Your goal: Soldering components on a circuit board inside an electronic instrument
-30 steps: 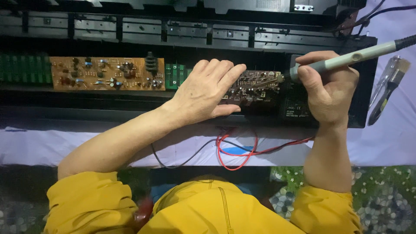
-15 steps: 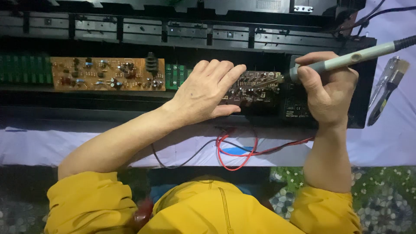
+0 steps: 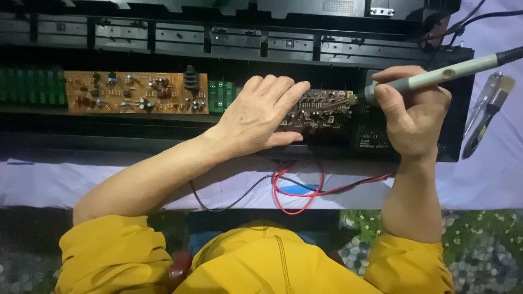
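Observation:
My left hand lies flat, fingers together, on a dark circuit board inside a long black opened casing. My right hand grips a grey-green soldering iron like a pen. Its metal tip touches the upper right part of the dark board, just past my left fingertips. A brown circuit board with many small parts sits further left in the same casing.
Green connector blocks lie at the casing's far left. Red and black wires loop out over a pale cloth. Pliers with yellow-black handles rest at the right. A cable runs off the top right.

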